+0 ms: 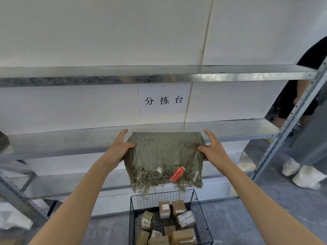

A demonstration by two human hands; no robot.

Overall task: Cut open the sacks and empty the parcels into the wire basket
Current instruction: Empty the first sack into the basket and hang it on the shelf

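A folded, empty grey-green woven sack (pixel 164 156) with a frayed lower edge and a red tag hangs over the front of the middle metal shelf (pixel 70 140). My left hand (pixel 120 147) pinches its left edge, thumb on top. My right hand (pixel 212 147) pinches its right edge the same way. Directly below stands the black wire basket (pixel 132 206) on the floor, holding several brown cardboard parcels (pixel 164 210).
A metal rack with an upper shelf (pixel 159 76) and lower shelf (pixel 70 184) fills the view; a paper sign (pixel 163 99) hangs on the white wall. A person's legs and white shoes (pixel 304 175) stand at the right, beyond the slanted rack post (pixel 290 124).
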